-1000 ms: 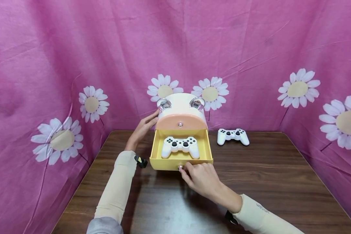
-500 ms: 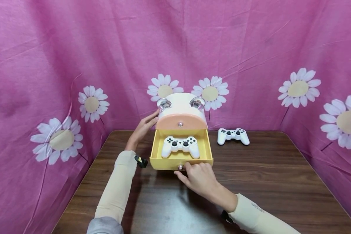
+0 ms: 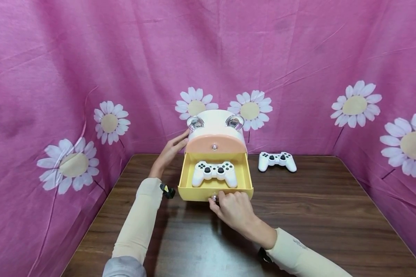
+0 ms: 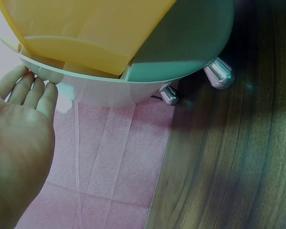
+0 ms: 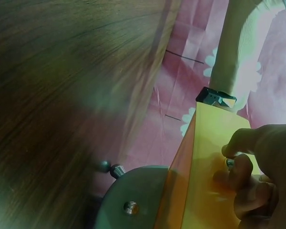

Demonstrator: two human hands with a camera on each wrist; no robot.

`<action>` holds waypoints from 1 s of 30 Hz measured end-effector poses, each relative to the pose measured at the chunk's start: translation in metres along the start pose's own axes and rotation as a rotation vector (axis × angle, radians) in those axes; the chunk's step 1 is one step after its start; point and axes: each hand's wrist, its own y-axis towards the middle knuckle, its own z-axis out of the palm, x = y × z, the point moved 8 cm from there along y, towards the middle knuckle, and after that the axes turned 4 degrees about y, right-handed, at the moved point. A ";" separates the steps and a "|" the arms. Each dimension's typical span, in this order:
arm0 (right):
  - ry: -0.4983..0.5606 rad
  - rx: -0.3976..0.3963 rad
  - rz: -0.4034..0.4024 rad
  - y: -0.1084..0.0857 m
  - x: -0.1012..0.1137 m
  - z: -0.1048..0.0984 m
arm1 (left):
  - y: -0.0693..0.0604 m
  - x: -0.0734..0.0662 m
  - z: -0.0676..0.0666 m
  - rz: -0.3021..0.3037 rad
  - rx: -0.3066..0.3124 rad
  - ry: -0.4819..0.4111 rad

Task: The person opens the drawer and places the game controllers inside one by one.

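A small white cabinet with shiny round ears stands on the table. Its top drawer is peach and closed. Below it the yellow drawer is pulled out, and a white game controller lies inside. My right hand is at the yellow drawer's front, thumb and curled index finger pinching the silver knob. My left hand rests against the cabinet's left side, its fingers extended along the wall. A green lower drawer shows in both wrist views.
A second white game controller lies on the brown wooden table, right of the cabinet. Close behind the table hangs a pink curtain with daisies. Silver feet hold the cabinet off the tabletop.
My right thumb moved off the knob, then came back to it, and the right forearm shifted slightly left. The drawer, both controllers and my left hand stay where they were.
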 end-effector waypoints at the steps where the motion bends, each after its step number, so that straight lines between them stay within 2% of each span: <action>1: 0.003 -0.004 -0.003 0.000 0.000 0.000 | 0.000 0.000 0.000 -0.001 0.001 -0.002; 17: 0.037 -0.022 -0.020 0.008 -0.005 -0.001 | -0.001 0.001 0.000 -0.004 0.007 0.018; 30: 0.023 0.057 0.057 0.017 -0.025 0.018 | 0.000 0.001 0.001 -0.016 0.016 -0.019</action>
